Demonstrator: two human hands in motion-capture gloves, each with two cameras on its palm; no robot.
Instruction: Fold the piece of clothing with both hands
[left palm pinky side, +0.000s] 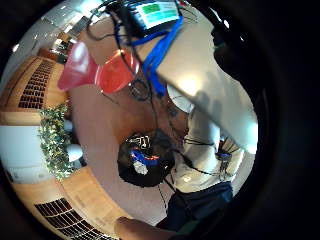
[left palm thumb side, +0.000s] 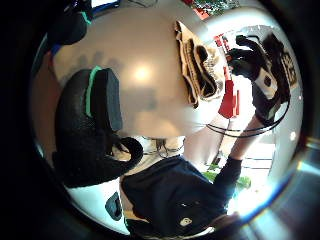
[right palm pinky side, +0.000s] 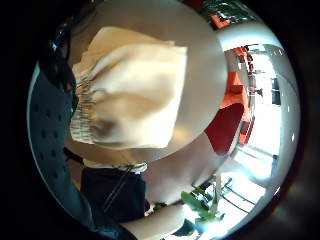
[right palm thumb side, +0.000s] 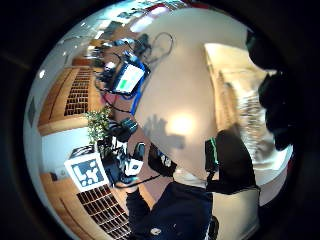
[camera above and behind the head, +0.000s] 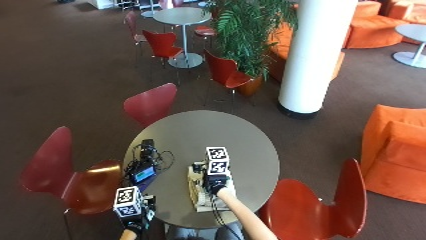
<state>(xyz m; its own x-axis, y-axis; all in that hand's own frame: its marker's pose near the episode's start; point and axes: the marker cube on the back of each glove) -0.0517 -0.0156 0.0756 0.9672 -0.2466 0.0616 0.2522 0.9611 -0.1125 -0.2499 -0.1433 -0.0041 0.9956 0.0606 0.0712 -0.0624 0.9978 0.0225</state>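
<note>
- Cream cloth, the piece of clothing (camera above and behind the head: 200, 192), lies already bundled into a compact rectangle on the round grey tabletop (camera above and behind the head: 249, 145), close to the edge nearest me and a little to my right of centre; its gathered elastic band shows along one side in the right little finger side palm view.
- Its long axis seems to me to run from my near edge toward the middle of the tabletop.
- My right hand (camera above and behind the head: 216, 184) sits over the far part of the bundle; I cannot tell whether its fingers pinch the cloth or only rest there.
- My left hand (camera above and behind the head: 133, 220) is off the cloth, at the near-left edge of the tabletop, fingers loosely curled with nothing in them, so the right is plainly the nearer.
- I judge the left must cross rightward to reach the garment.
- A small device (camera above and behind the head: 142, 174) with a lit screen and a blue strap lies by the left edge; its writing is too small to read, and I see no brand on the clothing.
</note>
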